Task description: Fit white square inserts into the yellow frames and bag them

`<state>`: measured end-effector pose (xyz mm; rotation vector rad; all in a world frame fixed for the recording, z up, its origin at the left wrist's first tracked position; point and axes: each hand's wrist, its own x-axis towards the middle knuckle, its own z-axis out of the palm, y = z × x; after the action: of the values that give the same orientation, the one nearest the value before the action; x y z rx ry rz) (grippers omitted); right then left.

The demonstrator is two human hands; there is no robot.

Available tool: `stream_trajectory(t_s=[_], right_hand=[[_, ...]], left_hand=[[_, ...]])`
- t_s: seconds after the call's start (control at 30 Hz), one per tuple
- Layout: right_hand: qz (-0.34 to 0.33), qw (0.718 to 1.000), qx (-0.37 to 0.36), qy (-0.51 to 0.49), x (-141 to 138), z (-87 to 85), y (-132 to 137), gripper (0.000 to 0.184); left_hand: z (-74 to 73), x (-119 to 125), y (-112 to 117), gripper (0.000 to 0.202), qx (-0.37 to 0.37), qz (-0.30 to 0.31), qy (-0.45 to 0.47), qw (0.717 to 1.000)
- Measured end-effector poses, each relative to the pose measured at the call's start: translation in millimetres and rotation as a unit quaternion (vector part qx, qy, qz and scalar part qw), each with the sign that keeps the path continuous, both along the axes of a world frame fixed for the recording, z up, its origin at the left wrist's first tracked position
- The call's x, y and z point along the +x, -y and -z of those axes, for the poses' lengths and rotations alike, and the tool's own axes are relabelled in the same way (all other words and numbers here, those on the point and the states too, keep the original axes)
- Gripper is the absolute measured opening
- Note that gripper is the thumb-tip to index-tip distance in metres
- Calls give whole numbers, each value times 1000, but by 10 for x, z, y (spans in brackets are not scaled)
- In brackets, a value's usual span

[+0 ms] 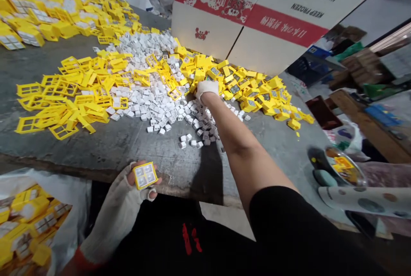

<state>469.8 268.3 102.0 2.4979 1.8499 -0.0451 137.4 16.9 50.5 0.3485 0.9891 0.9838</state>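
My left hand (141, 184), in a white fingerless glove, holds a yellow plastic frame (146, 175) near the table's front edge. White square pieces fill the frame's openings. My right hand (208, 89), also gloved, reaches far across the table to a heap of yellow plastic cases (237, 83) with grey inserts. Its fingers are hidden behind the glove, so I cannot see whether they grip anything. Small white square pieces (163, 109) lie loose in a pile just left of that hand. Further left spreads a heap of bare yellow frames (67, 91).
A large printed carton (237, 14) stands behind the heaps. More yellow-and-white units (58, 6) are piled at the back left. A plastic bag (75, 199) of yellow parts sits at the lower left. A metal bowl (356, 171) with yellow pieces is at the right edge.
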Motion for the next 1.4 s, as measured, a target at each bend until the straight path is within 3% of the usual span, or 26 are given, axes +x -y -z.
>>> stream_trajectory(t_s=[0.07,0.17,0.27,0.33,0.37,0.43,0.5,0.53,0.57,0.63,0.7,0.77,0.87,0.97,1.07,1.2,1.4], right_hand=[[4,1000,1,-9,-10,-31,20,31],[5,999,17,-43,44,-155,190,51],[-28,992,65,-103,29,-214,588,63],[-90,974,83,-189,-59,-112,997,66],[-135,954,75,-259,-117,-15,1234,67],[-225,884,31,-409,-229,229,1731,68],[-276,824,-5,-495,-298,461,2180,63],[-280,824,-10,-492,-308,546,2362,58],[-273,843,-5,-463,-304,604,2509,52],[-238,902,18,-360,-276,631,2697,46],[-196,950,31,-241,-276,562,2777,44],[-170,975,29,-140,-357,449,2794,43],[-172,984,9,-42,-610,315,2763,61],[-196,980,-10,-24,-842,258,2729,73],[-269,954,36,-128,-908,187,2770,73],[-374,870,103,-304,-851,22,2908,75],[-440,849,116,-270,-847,-64,2914,47]], left_hand=[[4,14,0,45,-1,-3,0,1000],[-3,26,8,46,10,-6,-11,1000],[-42,23,37,42,33,-9,-9,999],[-67,13,75,40,43,-12,1,999],[-73,8,100,39,46,-11,6,999],[-70,-2,161,35,55,0,15,998],[-57,-5,233,29,68,17,24,997],[-53,-3,270,26,74,23,27,997],[-52,1,305,25,77,28,28,996],[-60,14,367,22,77,36,24,996],[-72,31,413,21,73,39,12,996],[-71,49,442,22,78,35,6,996],[-45,74,463,27,77,21,11,997],[-21,79,480,30,78,21,15,997],[-26,58,506,32,85,37,17,996],[-61,34,535,32,80,43,54,994],[-81,43,545,23,80,53,76,993]])
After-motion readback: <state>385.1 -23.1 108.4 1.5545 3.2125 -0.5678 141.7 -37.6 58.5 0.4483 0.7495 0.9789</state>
